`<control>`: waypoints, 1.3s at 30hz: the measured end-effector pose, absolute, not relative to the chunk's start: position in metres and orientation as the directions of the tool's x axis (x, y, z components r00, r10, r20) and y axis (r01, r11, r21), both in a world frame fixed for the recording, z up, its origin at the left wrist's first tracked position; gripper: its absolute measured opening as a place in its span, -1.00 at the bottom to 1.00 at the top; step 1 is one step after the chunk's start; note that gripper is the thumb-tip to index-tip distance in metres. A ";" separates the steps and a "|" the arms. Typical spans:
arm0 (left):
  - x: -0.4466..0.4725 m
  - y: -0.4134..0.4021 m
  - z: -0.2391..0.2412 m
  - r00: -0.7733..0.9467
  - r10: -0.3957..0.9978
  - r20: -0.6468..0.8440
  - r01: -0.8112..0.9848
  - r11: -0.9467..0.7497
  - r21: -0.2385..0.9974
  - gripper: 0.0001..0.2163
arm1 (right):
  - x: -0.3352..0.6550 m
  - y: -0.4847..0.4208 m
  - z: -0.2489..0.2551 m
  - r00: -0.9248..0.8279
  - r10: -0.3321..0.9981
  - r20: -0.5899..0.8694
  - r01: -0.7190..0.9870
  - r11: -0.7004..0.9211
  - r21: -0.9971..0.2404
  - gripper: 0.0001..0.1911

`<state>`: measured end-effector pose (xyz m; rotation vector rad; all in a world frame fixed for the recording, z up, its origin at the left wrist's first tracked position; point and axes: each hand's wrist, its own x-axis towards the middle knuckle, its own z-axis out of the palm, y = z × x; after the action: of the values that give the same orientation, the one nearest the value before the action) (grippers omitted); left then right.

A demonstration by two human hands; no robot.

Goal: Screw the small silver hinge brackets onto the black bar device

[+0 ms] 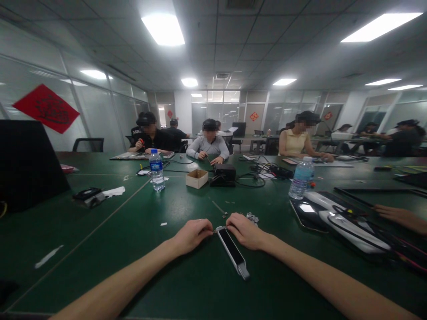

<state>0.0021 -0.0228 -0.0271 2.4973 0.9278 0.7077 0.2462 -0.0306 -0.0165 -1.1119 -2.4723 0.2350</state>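
A long, narrow device with a silver frame and a black face (pixel 231 247) lies slantwise on the green table, its far end between my hands. My left hand (pixel 194 234) is closed in a pinch beside the left of that end, on something too small to make out. Fingertips of my right hand (pixel 245 230) are pressed together at the device's far right corner; what they hold is hidden. Just beyond the right hand sits a small cluster of metal parts (pixel 252 218). A thin strip (pixel 218 206) and tiny pieces lie farther off.
Two water bottles, one left (pixel 156 170) and one right (pixel 300 178), stand past my hands. Between them are an open small box (pixel 196 178) and a black block-shaped device (pixel 223 174) with cables. White-and-black equipment (pixel 350 222) and another person's hand (pixel 398 218) are at right.
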 end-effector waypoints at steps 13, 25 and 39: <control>0.007 -0.026 -0.025 0.586 0.745 0.320 0.546 -0.654 0.523 -0.92 | 0.245 -0.034 -0.015 -0.639 0.712 0.291 0.659 0.701 -0.271 -0.87; 0.005 -0.027 -0.024 0.618 0.716 0.325 0.521 -0.682 0.513 -0.88 | 0.243 -0.038 -0.008 -0.699 0.648 0.302 0.618 0.760 -0.201 -0.84; 0.001 -0.024 -0.023 0.648 0.690 0.323 0.493 -0.703 0.512 -0.84 | 0.238 -0.036 -0.015 -0.700 0.630 0.335 0.607 0.773 -0.186 -0.84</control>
<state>0.0008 -0.0239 -0.0225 2.4891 0.9357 0.7141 0.2380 -0.0356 -0.0152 -0.9419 -2.5856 0.0856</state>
